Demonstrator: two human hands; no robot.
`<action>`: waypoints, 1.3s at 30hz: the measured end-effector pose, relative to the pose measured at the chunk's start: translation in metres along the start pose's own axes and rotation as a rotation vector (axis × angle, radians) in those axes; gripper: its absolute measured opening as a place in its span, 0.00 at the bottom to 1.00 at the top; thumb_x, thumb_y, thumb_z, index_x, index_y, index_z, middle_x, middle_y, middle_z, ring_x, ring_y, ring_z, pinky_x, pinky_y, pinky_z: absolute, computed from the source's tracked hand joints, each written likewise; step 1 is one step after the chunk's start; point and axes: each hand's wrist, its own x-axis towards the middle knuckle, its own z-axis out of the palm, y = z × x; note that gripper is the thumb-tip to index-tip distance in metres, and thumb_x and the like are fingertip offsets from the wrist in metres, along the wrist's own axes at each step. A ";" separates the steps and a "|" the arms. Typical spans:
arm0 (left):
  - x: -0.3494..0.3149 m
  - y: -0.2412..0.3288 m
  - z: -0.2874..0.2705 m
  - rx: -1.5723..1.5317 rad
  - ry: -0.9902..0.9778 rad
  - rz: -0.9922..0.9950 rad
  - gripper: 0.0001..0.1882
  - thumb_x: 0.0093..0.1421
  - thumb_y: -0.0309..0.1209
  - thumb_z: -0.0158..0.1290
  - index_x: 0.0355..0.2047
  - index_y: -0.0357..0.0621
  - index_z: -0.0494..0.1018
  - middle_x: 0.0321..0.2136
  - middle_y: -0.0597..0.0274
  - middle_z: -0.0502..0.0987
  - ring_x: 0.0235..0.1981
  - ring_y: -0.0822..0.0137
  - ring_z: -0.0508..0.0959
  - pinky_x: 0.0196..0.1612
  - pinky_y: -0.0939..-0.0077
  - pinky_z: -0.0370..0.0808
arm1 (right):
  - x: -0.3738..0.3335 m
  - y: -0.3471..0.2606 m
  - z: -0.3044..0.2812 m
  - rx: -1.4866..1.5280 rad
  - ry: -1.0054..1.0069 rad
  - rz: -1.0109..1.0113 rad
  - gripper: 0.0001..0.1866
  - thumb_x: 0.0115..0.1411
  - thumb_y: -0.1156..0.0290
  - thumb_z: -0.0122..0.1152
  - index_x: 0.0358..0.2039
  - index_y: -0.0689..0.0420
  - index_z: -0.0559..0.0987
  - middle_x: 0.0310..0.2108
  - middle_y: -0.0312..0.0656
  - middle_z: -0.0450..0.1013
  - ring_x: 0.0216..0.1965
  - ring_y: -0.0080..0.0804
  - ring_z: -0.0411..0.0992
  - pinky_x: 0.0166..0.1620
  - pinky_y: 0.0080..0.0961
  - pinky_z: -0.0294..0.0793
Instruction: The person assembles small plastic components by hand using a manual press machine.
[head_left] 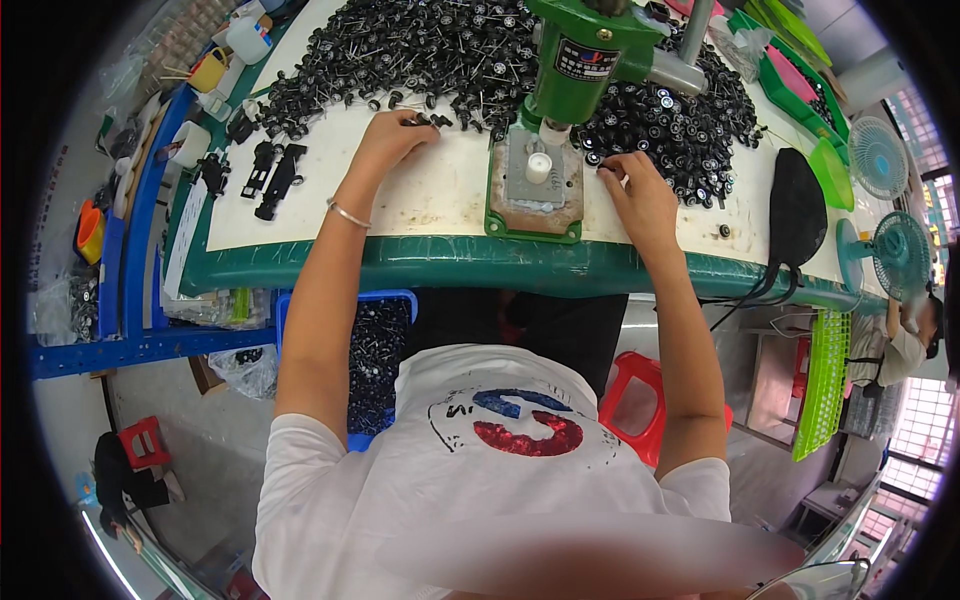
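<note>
My left hand (392, 142) is closed at the near edge of the large pile, its fingertips pinching a small black wheel on an axle (424, 120). To the right of the press, my right hand (643, 200) has thumb and fingers drawn together at a small black wheel (592, 158); the fingertips partly hide their grip. Between the hands stands a green bench press (570, 85), with a round white piece (539, 166) on its base plate. Behind it spreads a pile of black wheels with metal axles (400, 50). More loose wheels (660, 140) lie heaped on the right.
Several black toy-car chassis (280, 181) lie at the table's left. A black padded item (797, 215) lies at the right, near small fans (878, 158). Below the green table edge (420, 262) sits a blue bin (413, 300) of small parts, and a red stool (630, 385).
</note>
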 end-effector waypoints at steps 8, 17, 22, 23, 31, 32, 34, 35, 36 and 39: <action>-0.042 0.016 0.036 -1.013 -0.197 0.153 0.13 0.54 0.24 0.59 0.41 0.34 0.75 0.31 0.58 0.79 0.27 0.76 0.76 0.21 0.87 0.64 | 0.005 -0.060 -0.001 0.564 -0.031 -0.229 0.08 0.53 0.72 0.64 0.34 0.60 0.79 0.31 0.37 0.69 0.27 0.24 0.67 0.34 0.21 0.68; -0.063 0.048 0.060 -1.087 -0.272 0.180 0.08 0.56 0.25 0.59 0.36 0.36 0.77 0.33 0.54 0.80 0.30 0.72 0.78 0.21 0.85 0.65 | 0.006 -0.062 0.019 0.777 -0.144 -0.008 0.13 0.53 0.71 0.66 0.39 0.59 0.79 0.35 0.36 0.68 0.30 0.21 0.66 0.36 0.20 0.68; -0.072 0.055 0.066 -0.817 -0.178 0.195 0.08 0.53 0.25 0.62 0.34 0.36 0.79 0.29 0.60 0.81 0.25 0.77 0.75 0.22 0.87 0.64 | 0.004 -0.053 0.022 0.956 -0.103 0.029 0.24 0.53 0.69 0.67 0.50 0.58 0.74 0.40 0.36 0.68 0.34 0.20 0.67 0.38 0.20 0.69; -0.076 0.060 0.066 -0.680 -0.142 0.204 0.08 0.52 0.25 0.63 0.33 0.36 0.80 0.28 0.62 0.81 0.23 0.78 0.74 0.23 0.87 0.64 | 0.004 -0.051 0.020 1.061 -0.083 0.068 0.28 0.53 0.68 0.67 0.54 0.58 0.71 0.41 0.37 0.68 0.36 0.21 0.68 0.39 0.20 0.70; -0.078 0.072 0.081 -0.588 -0.120 0.315 0.08 0.50 0.27 0.64 0.31 0.40 0.80 0.25 0.69 0.79 0.25 0.81 0.74 0.30 0.86 0.71 | 0.027 -0.032 -0.043 1.088 0.161 0.179 0.19 0.59 0.70 0.60 0.51 0.60 0.74 0.38 0.34 0.73 0.29 0.16 0.69 0.33 0.14 0.65; -0.077 0.072 0.083 -0.588 -0.123 0.316 0.08 0.50 0.27 0.64 0.31 0.40 0.80 0.25 0.69 0.79 0.25 0.81 0.74 0.30 0.86 0.71 | 0.032 -0.027 -0.048 1.114 0.196 0.159 0.19 0.59 0.70 0.60 0.51 0.61 0.74 0.38 0.34 0.73 0.28 0.17 0.69 0.33 0.14 0.66; -0.074 0.071 0.087 -0.653 -0.089 0.306 0.08 0.50 0.26 0.64 0.32 0.40 0.80 0.26 0.69 0.80 0.27 0.81 0.75 0.32 0.85 0.72 | 0.047 -0.023 -0.060 1.155 0.255 0.114 0.17 0.60 0.69 0.59 0.48 0.61 0.75 0.35 0.33 0.73 0.28 0.17 0.69 0.32 0.15 0.66; -0.074 0.072 0.088 -0.653 -0.092 0.305 0.08 0.50 0.26 0.64 0.32 0.40 0.80 0.26 0.69 0.80 0.27 0.81 0.75 0.32 0.85 0.72 | 0.057 -0.024 -0.066 1.153 0.257 0.117 0.17 0.60 0.69 0.59 0.48 0.61 0.75 0.35 0.33 0.73 0.28 0.17 0.69 0.32 0.15 0.66; -0.074 0.072 0.088 -0.658 -0.099 0.290 0.09 0.50 0.26 0.64 0.33 0.39 0.80 0.27 0.68 0.80 0.27 0.80 0.76 0.33 0.85 0.73 | 0.069 -0.027 -0.073 1.216 0.292 0.078 0.16 0.61 0.68 0.58 0.47 0.60 0.76 0.34 0.33 0.73 0.28 0.17 0.68 0.32 0.15 0.67; -0.074 0.072 0.086 -0.670 -0.113 0.276 0.09 0.50 0.25 0.64 0.34 0.39 0.80 0.28 0.67 0.80 0.28 0.80 0.76 0.33 0.84 0.74 | 0.099 -0.074 -0.105 1.353 0.330 0.065 0.15 0.62 0.61 0.56 0.44 0.57 0.77 0.27 0.31 0.71 0.24 0.18 0.68 0.27 0.17 0.67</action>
